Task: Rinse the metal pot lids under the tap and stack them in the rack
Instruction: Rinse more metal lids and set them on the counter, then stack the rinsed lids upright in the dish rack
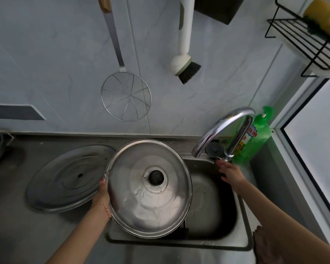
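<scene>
Left hand [101,195] grips my lid [148,189] by its rim over the sink [213,206]; right hand [229,173], fingers loosely extended, reaches the tap [223,128] base.

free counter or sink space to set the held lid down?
Bare counter in front of the flat lid, left of the sink. Right basin floor is free, below the tap. Crowded: right hand at the tap base, beside the detergent bottle.

Silver lids, grey kitchen

A black knob is showing on the silver lid [148,189]; the soap bottle [255,137] is glowing green.
</scene>
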